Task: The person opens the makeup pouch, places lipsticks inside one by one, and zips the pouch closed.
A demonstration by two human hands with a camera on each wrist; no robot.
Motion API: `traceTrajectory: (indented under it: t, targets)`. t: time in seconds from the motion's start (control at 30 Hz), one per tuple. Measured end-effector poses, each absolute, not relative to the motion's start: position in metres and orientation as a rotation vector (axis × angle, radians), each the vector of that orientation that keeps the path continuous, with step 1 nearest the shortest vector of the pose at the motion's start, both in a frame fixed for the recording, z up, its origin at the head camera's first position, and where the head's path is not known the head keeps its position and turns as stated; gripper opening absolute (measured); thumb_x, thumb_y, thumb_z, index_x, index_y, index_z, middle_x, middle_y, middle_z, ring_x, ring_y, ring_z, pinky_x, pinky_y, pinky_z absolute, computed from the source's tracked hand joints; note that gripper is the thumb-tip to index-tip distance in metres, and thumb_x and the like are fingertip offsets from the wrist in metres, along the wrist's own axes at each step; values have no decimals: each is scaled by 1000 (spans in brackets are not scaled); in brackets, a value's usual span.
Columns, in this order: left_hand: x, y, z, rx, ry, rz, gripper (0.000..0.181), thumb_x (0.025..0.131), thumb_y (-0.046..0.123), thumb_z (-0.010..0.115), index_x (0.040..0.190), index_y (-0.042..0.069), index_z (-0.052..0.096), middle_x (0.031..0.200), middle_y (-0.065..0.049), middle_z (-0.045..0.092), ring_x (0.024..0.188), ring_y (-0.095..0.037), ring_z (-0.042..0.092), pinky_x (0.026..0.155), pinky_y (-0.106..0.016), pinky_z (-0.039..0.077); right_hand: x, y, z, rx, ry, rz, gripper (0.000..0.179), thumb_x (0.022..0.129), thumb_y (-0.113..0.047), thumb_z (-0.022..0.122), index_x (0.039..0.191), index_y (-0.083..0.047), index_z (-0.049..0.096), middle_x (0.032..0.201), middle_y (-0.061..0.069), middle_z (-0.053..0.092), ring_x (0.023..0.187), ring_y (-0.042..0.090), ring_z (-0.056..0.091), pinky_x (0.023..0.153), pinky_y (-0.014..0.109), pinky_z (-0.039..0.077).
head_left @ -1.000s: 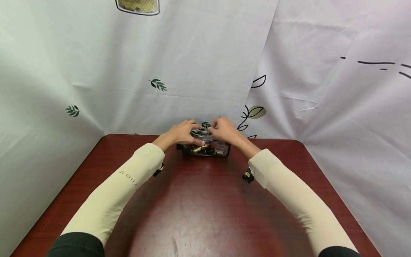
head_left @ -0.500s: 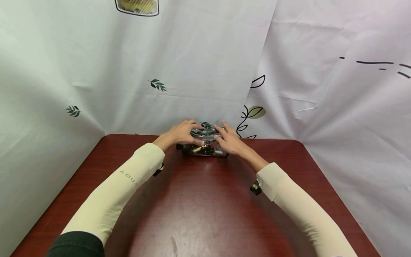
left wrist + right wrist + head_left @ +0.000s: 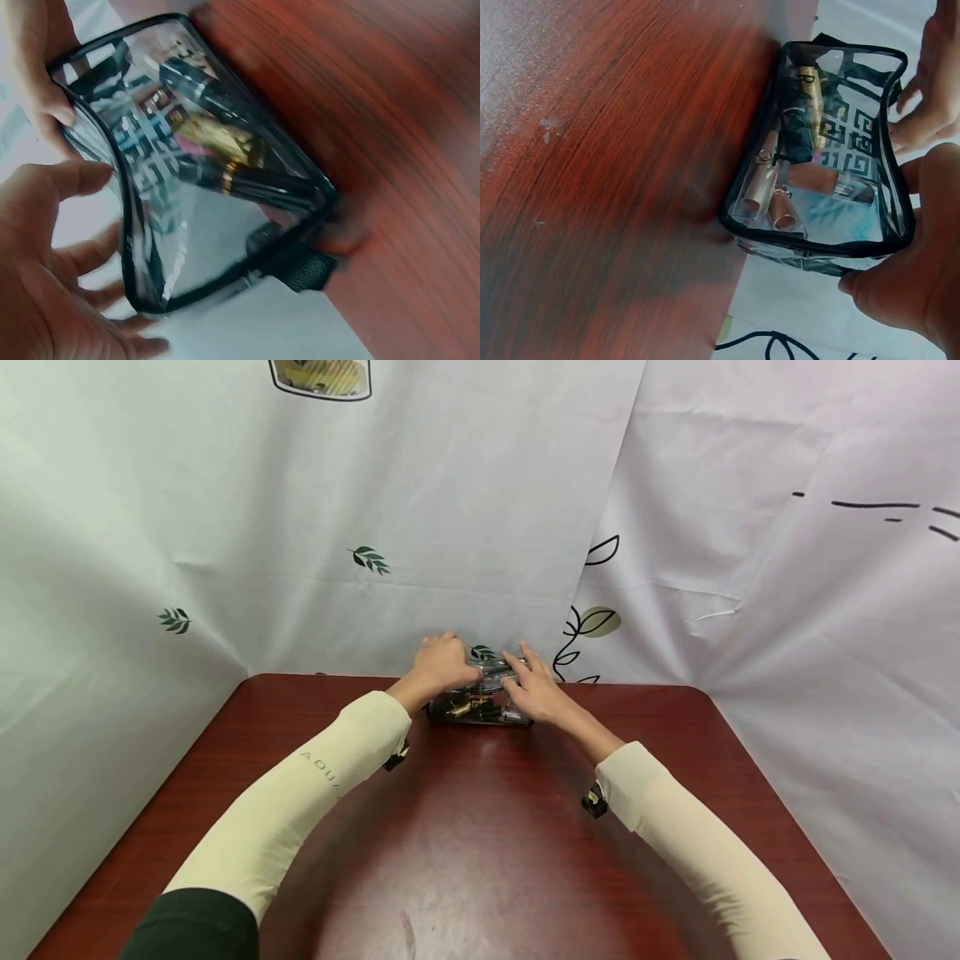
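Note:
A clear makeup bag [image 3: 483,706] with black piping and a dark lattice print stands at the table's far edge. Through its wall in the left wrist view show dark tubes [image 3: 262,184] and a gold tube [image 3: 217,135]. Pinkish-brown tubes [image 3: 761,184] lie at its other end. My right hand [image 3: 536,689] grips the bag's right end, thumb [image 3: 866,291] low on the side and fingers over the top. At the top edge, left of middle, my left hand [image 3: 444,662] has curled fingers and appears to pinch the rim; blur hides the exact contact.
Beneath the bag is a reddish-brown wooden table [image 3: 480,827]. Directly behind its far edge hangs a white printed cloth [image 3: 480,527], which also rises on both sides. A black fabric tab [image 3: 304,270] sticks out of the bag's end.
My right hand has shifted from the bag's top to its right end and stays there. My left hand has left its spread hold on the left end, moving right along the top and curling.

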State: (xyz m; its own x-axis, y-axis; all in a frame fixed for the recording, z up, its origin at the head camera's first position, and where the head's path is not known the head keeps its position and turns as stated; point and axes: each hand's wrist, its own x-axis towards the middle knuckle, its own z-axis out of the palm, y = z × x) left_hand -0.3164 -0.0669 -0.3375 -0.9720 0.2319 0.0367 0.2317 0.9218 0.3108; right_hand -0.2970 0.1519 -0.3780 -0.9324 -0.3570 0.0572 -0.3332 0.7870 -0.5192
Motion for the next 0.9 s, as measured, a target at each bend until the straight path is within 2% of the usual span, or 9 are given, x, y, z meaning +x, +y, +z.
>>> traceTrajectory:
  t: [0.07, 0.13, 0.3, 0.47, 0.57, 0.6, 0.67, 0.8, 0.9]
  targets:
    - [-315, -61, -337, 286, 3087, 446, 41, 107, 46, 67, 111, 7, 79, 163, -18, 58, 157, -43, 49, 141, -58, 26, -314, 157, -397, -568, 2942, -849, 70, 118, -51, 37, 181, -22, 29, 193, 13, -1, 177, 49, 2, 135, 81, 16]
    - [-315, -57, -336, 220, 3074, 453, 42, 109, 47, 66, 112, 7, 79, 163, -18, 58, 158, -44, 48, 142, -59, 21, -335, 163, -418, -570, 2953, -841, 73, 117, -59, 35, 182, -27, 28, 193, 9, -4, 177, 47, 1, 132, 84, 18]
    - [-313, -52, -334, 100, 3020, 602, 35, 108, 39, 70, 88, 11, 72, 149, -17, 64, 150, -46, 51, 143, -62, 17, -380, 173, -462, -528, 2978, -846, 75, 114, -71, 34, 181, -39, 26, 193, -1, -6, 178, 43, 1, 131, 83, 22]
    - [-312, -50, -329, 63, 2987, 664, 31, 107, 28, 69, 82, 11, 62, 137, -17, 66, 142, -48, 52, 141, -64, 19, -386, 174, -464, -522, 2977, -832, 71, 115, -62, 41, 181, -36, 30, 193, 0, -1, 178, 44, 5, 133, 80, 24]
    - [-311, -50, -325, 66, 2970, 667, 27, 107, 25, 66, 85, 11, 61, 143, -19, 63, 146, -50, 48, 140, -67, 18, -395, 178, -474, -585, 2996, -828, 74, 113, -71, 35, 180, -41, 26, 193, -1, -4, 176, 49, 7, 133, 79, 24]
    - [-313, -50, -325, 66, 2960, 670, 25, 106, 24, 65, 86, 10, 61, 147, -20, 60, 148, -50, 46, 140, -69, 14, -402, 180, -485, -604, 3012, -847, 76, 110, -79, 31, 179, -48, 24, 192, -7, -8, 177, 48, 5, 133, 81, 24]
    - [-317, -51, -323, 71, 2944, 673, 21, 104, 22, 62, 87, 10, 61, 156, -21, 55, 152, -51, 41, 140, -71, 13, -404, 182, -487, -626, 3019, -843, 78, 109, -82, 28, 179, -48, 23, 193, -4, -8, 176, 51, 7, 131, 82, 26]
    - [-319, -56, -316, 88, 2902, 703, 15, 100, 20, 60, 94, 7, 63, 164, -25, 48, 155, -54, 36, 138, -72, 17, -363, 171, -446, -600, 2973, -904, 76, 113, -65, 35, 181, -32, 29, 193, 8, -1, 175, 53, 8, 130, 83, 26]
    - [-314, -62, -310, 95, 2867, 720, 23, 102, 23, 61, 111, 3, 67, 172, -27, 41, 161, -55, 30, 138, -71, 21, -318, 159, -402, -589, 2936, -943, 73, 115, -47, 40, 180, -15, 32, 191, 19, 5, 174, 56, 8, 131, 83, 23]
